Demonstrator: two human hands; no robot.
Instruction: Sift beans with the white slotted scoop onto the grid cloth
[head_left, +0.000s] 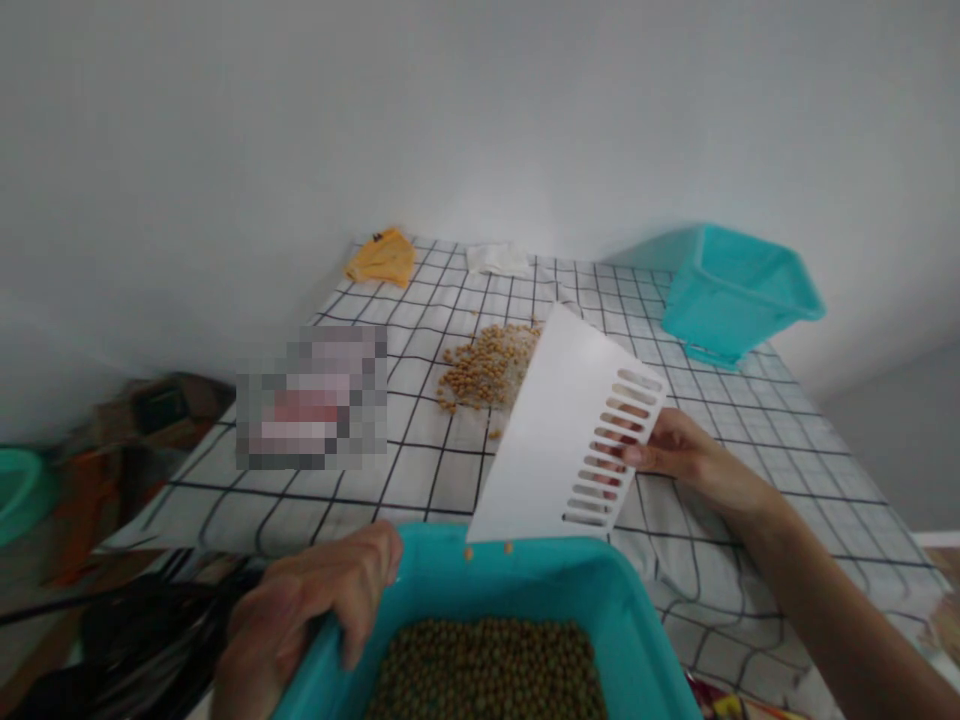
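My left hand (307, 610) grips the near left rim of a turquoise tub (525, 580) filled with green-brown beans (487, 670). My right hand (675, 455) holds a white slotted plastic scraper (559, 430) by its slotted end, tilted with its lower edge over the tub's far rim. Two beans (487, 550) drop from that edge into the tub. Behind the scraper a pile of yellow beans (484, 365) lies on the checked tablecloth (750, 420).
A second turquoise tub (731, 290) stands tilted at the back right of the table. An orange cloth (382, 257) and a white cloth (496, 258) lie by the wall. A blurred-out patch (311, 397) covers the table's left. Clutter lies on the floor at left.
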